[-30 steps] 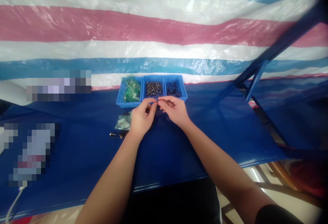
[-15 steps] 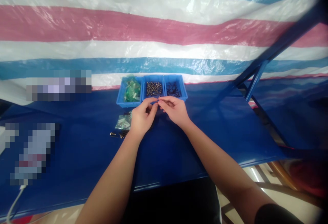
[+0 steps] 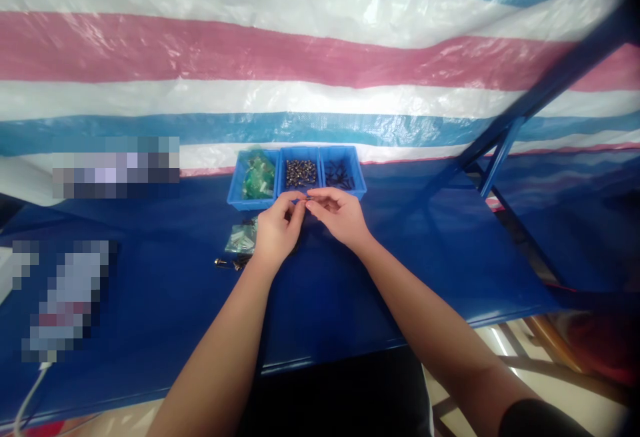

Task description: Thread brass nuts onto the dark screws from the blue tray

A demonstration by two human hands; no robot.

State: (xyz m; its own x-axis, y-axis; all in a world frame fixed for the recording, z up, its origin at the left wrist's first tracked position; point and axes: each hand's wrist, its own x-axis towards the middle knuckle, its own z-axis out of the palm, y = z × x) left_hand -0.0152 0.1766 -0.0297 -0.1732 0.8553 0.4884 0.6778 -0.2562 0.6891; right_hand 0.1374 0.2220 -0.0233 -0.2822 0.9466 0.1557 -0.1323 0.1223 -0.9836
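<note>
My left hand (image 3: 281,224) and my right hand (image 3: 341,216) meet fingertip to fingertip just in front of the blue bins. Both are pinched closed around something small, mostly hidden by the fingers; its kind is too small to tell. Behind the fingers, the middle bin holds small brass-coloured metal parts (image 3: 301,172). Thin black parts (image 3: 338,174) lie in the right bin, and green plastic bagging (image 3: 259,177) fills the left bin (image 3: 232,192). Beside my left hand rests a clear bag with pale pieces (image 3: 241,240), with a dark part with a brass-coloured end (image 3: 220,263) close by.
A blurred-out flat device (image 3: 70,297) with a white cable (image 3: 31,390) lies on the left of the blue table (image 3: 330,304). A striped sheet (image 3: 310,57) hangs behind the bins. A blue metal frame (image 3: 500,150) slants at the right.
My hands stay in nearly the same place, with the right fingertips shifted slightly left. A bit more of the small thing shows between the fingertips.
</note>
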